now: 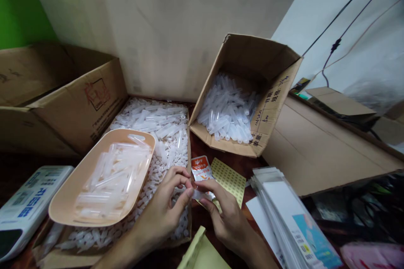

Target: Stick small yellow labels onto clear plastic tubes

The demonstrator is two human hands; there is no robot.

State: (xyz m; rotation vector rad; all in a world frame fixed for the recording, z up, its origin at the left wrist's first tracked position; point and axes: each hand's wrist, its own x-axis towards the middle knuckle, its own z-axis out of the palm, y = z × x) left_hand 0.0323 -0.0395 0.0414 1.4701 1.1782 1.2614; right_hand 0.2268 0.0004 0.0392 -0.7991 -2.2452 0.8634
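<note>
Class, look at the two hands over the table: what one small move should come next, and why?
Probably a gentle press by the left hand at the near end of the translucent piece, with the right hand steadying it: the right fingers pinch it, and the left fingertips are right beside that end.

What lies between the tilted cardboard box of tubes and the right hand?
A red-and-white packet and a yellow dotted sheet, as the head view shows.
</note>
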